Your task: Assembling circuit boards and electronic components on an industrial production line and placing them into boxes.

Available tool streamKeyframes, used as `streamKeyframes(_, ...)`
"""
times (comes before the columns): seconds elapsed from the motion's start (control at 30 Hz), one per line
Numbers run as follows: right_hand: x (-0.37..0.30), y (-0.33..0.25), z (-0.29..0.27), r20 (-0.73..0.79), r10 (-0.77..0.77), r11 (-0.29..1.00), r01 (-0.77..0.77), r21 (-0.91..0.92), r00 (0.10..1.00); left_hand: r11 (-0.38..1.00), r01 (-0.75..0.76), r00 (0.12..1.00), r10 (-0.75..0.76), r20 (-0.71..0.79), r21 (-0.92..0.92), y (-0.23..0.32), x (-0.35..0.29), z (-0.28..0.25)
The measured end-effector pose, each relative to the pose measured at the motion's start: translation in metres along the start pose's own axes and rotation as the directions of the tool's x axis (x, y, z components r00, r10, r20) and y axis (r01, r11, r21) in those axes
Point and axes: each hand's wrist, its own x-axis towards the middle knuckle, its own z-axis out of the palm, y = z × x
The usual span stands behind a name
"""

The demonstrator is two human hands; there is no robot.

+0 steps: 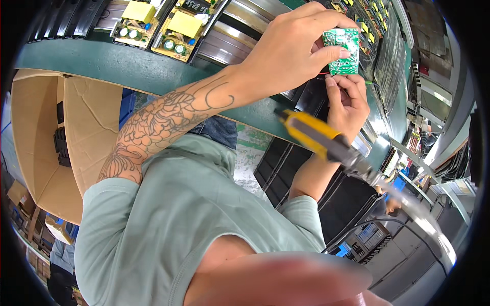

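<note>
My left hand (286, 46) grips a small green circuit board (345, 67) by its upper and left edges, thumb across its face. Solder points show on the side turned up. Just below the board, my right hand (351, 102) has its thumb and fingers pinched at the lower edge, where a red wire (323, 73) runs in from the left. A short green wire end (368, 82) sticks out beside the right fingers. What exactly these fingertips hold is hidden. A black plastic piece (312, 97) lies under the hands on the green bench (153, 71).
A yellow-and-grey power screwdriver (311, 133) hangs close before my right forearm. Boards with yellow transformers (185, 24) sit in black housings at the upper left; more boards (376, 20) lie at the upper right. An open cardboard box (94, 117) stands left, below the bench.
</note>
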Motion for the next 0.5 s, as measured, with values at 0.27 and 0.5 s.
streamKeyframes(0.27, 0.001, 0.0, 0.002, -0.016, 0.0, 1.0, 0.0, -0.016, 1.0, 0.999, 0.035, 0.999, -0.036, 0.022, 0.041, 0.001, -0.002, -0.005)
streamKeyframes(0.5, 0.0, -0.002, 0.001, 0.005, 0.016, 1.0, -0.016, -0.015, 1.0, 0.99, 0.044, 0.997, -0.053, 0.062, 0.131, 0.008, 0.001, -0.008)
